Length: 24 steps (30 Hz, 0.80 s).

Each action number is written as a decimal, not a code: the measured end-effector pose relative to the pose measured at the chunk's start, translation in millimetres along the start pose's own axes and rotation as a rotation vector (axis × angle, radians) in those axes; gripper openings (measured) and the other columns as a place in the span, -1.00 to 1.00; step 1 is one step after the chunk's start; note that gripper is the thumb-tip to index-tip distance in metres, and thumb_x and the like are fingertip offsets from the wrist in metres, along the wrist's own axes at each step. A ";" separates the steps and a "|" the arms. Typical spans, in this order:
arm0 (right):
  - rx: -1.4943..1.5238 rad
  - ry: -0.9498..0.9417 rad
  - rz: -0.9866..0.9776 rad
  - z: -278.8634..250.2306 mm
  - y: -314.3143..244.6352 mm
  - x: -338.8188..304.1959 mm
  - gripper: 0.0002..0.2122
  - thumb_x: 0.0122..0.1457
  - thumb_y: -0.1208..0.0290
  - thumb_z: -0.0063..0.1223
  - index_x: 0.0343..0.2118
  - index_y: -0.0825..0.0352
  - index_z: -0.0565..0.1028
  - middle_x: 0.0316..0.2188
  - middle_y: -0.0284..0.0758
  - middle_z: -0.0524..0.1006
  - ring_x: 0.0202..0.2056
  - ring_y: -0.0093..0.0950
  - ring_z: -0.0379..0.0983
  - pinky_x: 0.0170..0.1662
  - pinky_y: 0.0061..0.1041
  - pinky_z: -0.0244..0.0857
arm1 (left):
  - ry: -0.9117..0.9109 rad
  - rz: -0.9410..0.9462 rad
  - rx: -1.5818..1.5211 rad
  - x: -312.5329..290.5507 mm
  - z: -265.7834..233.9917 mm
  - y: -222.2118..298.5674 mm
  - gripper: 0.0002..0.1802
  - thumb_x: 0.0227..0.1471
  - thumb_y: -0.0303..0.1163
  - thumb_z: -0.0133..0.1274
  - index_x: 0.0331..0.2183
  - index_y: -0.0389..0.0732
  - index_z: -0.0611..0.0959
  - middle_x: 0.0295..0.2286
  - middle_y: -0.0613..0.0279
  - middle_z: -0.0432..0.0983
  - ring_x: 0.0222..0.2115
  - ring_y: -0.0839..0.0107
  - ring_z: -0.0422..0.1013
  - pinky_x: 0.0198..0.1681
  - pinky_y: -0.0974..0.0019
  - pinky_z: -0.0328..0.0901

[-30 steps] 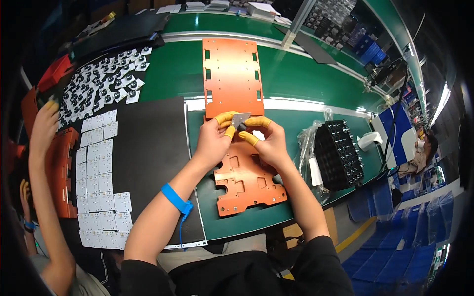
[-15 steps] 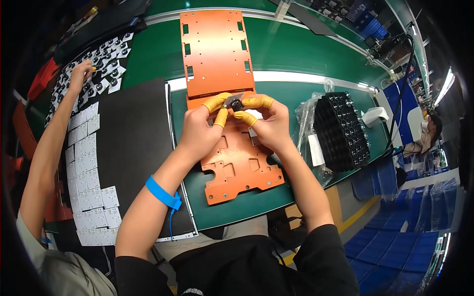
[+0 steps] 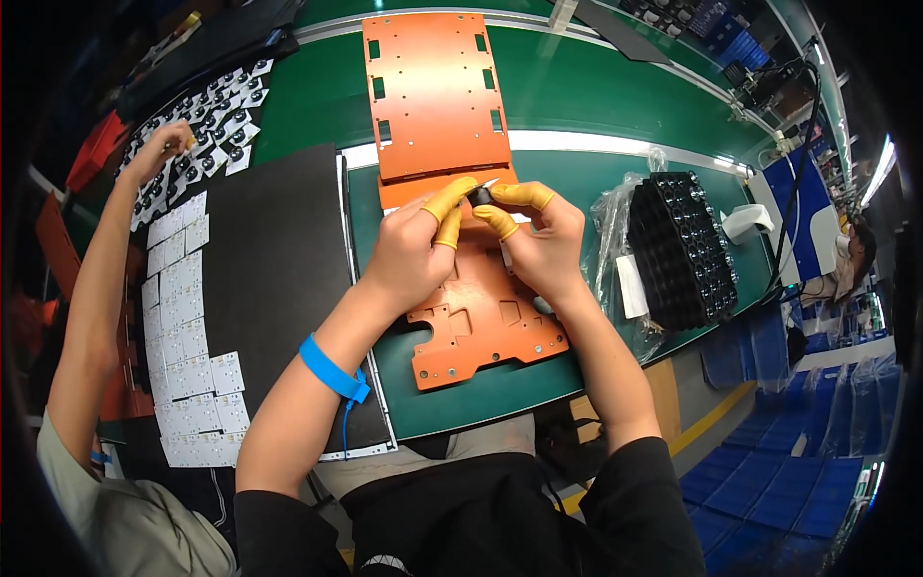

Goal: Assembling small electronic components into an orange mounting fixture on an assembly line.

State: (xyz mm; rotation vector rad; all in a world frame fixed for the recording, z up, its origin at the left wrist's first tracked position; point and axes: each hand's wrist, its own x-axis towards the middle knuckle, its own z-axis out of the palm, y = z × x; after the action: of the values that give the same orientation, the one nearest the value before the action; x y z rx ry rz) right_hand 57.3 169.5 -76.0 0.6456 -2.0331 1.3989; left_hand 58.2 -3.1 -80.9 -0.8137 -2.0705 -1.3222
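My left hand [image 3: 413, 245] and my right hand [image 3: 545, 236], both with yellow finger cots, meet over an orange fixture [image 3: 490, 322]. Their fingertips pinch a black lens holder [image 3: 480, 196] from both sides. A thin pale edge, perhaps of a small circuit board, shows at its top; the fingers cover much of the rest. The fixture has shallow recesses and a notched near edge. Its perforated orange lid [image 3: 437, 96] lies folded back behind it. On my left wrist sits a blue strap [image 3: 332, 370] with a cord.
Left of the fixture lies a black mat [image 3: 274, 288] bearing rows of white circuit boards [image 3: 187, 327]. A co-worker's arm [image 3: 101, 288] reaches over boards with black lens holders [image 3: 207, 144]. At right stand a black tray of lenses [image 3: 678, 250], clear plastic wrap [image 3: 611, 231] and a white device [image 3: 748, 223].
The view has shifted slightly, moving the scene rightward. Between my fingertips the lens holder has turned, its flat face now showing only as a thin edge. Both hands keep their pinch.
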 end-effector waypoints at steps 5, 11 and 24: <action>0.307 -0.015 0.236 -1.3 -0.1 -2.2 -0.81 -0.03 0.63 0.24 -0.32 0.49 0.53 -0.36 -0.24 0.59 -0.33 -0.51 0.55 -0.24 -0.55 0.45 | 0.004 0.164 0.082 2.1 -3.9 1.6 -0.63 -0.10 -0.64 0.03 -0.15 -0.36 0.55 -0.37 -0.08 0.54 -0.43 0.12 0.50 -0.36 0.24 0.40; 0.572 -0.130 0.405 -11.0 -5.5 2.7 -0.83 0.02 0.62 0.20 -0.29 0.49 0.54 -0.40 -0.28 0.58 -0.36 -0.54 0.52 -0.26 -0.57 0.44 | -0.020 -0.118 -0.055 1.8 -2.7 11.1 -0.64 -0.14 -0.50 0.24 -0.21 -0.34 0.58 -0.42 0.06 0.58 -0.43 0.34 0.54 -0.36 0.35 0.43; 0.459 -0.121 0.309 -5.9 4.5 4.0 -0.79 -0.02 0.55 0.24 -0.30 0.42 0.51 -0.34 -0.34 0.53 -0.31 -0.56 0.46 -0.20 -0.54 0.36 | 0.082 -0.567 -0.421 0.1 1.5 5.0 -0.69 0.01 -0.63 0.08 -0.14 -0.41 0.50 -0.28 0.17 0.48 -0.29 0.47 0.44 -0.20 0.43 0.36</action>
State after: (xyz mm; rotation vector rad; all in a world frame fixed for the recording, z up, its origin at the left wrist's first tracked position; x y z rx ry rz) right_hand 52.6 176.3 -74.5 0.6317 -1.9747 2.0886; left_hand 61.6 -0.1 -78.4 -0.3164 -2.0633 -2.1051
